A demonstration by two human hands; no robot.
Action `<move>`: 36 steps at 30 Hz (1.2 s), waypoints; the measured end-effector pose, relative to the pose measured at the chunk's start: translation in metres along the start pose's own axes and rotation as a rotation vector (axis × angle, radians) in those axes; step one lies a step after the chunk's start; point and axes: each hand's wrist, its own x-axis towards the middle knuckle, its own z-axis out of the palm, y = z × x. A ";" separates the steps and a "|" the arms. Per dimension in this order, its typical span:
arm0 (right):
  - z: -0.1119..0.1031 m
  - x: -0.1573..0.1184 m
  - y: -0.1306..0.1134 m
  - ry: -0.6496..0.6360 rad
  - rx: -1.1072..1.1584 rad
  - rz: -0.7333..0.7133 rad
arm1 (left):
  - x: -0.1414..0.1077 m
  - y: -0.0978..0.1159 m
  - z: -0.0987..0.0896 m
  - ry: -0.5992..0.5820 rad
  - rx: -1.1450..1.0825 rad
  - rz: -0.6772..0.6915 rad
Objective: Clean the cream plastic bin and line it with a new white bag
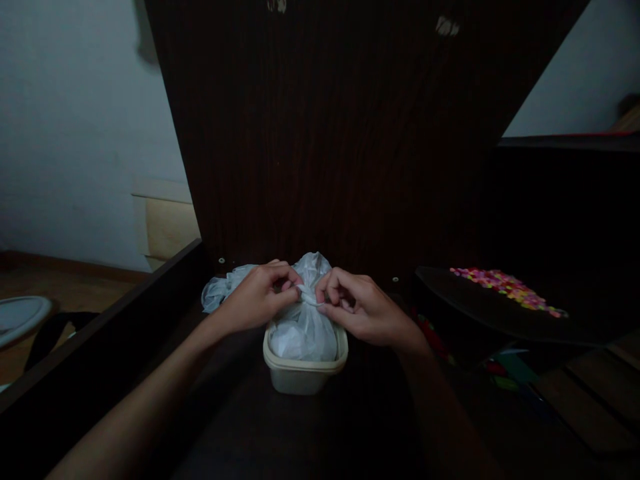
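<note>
A whitish, see-through plastic bag [305, 340] sits in a cream-coloured plastic tub [300, 380]. Its neck is gathered and twisted just above the tub's rim. My left hand [265, 293] pinches the twisted plastic from the left, thumb against fingers. From the other side, my right hand [357, 300] pinches the same twist, close to the left fingertips. Bunched plastic of the bag stands up behind the twist. What lies inside the bag is hard to make out.
More crumpled plastic [223, 287] lies left behind my left hand. A dark upright panel [340, 147] rises behind the tub, with a low side board [100, 333] at the left. Colourful small pieces [505, 287] lie on a dark surface at right.
</note>
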 end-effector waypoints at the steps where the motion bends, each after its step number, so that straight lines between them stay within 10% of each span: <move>1: -0.001 0.000 0.000 -0.012 0.005 0.022 | 0.000 0.000 0.001 -0.009 -0.012 -0.015; 11: 0.016 0.004 -0.020 0.077 -0.357 -0.008 | -0.003 0.013 0.006 -0.014 -0.095 -0.128; 21: -0.004 -0.001 -0.009 -0.041 0.116 0.119 | -0.001 0.006 0.001 0.031 -0.003 0.016; 30: 0.012 0.004 -0.022 0.103 -0.244 0.039 | -0.003 0.014 0.009 0.083 -0.041 -0.063; 36: -0.007 -0.002 -0.010 -0.015 0.077 0.101 | -0.002 0.006 0.000 0.028 -0.024 0.002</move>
